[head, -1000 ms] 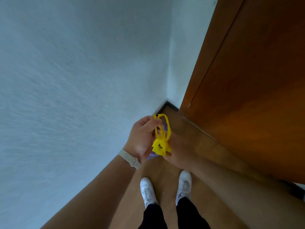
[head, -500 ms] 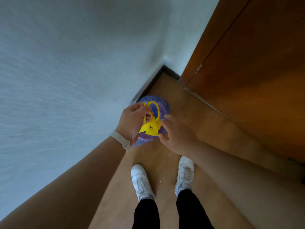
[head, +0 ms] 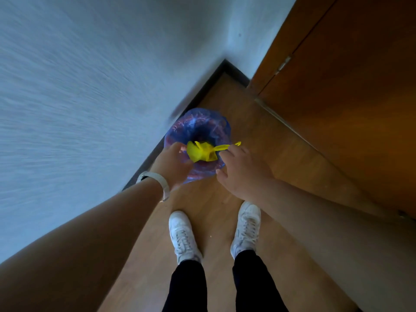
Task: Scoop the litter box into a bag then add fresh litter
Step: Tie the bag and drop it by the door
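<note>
A blue plastic bag stands on the wooden floor close to the wall's dark skirting. Its yellow drawstring ties are bunched at the bag's top. My left hand pinches the left side of the yellow bunch. My right hand holds a yellow strand that runs out to the right over its fingers. No litter box or scoop is in view.
A white wall fills the left. A brown wooden door stands on the right, with a room corner behind the bag. My two white shoes stand on the wooden floor just behind the bag.
The view tilted down and the bag's body came into sight, low by the floor. My hands moved apart, and the yellow loop is now drawn out sideways to the right.
</note>
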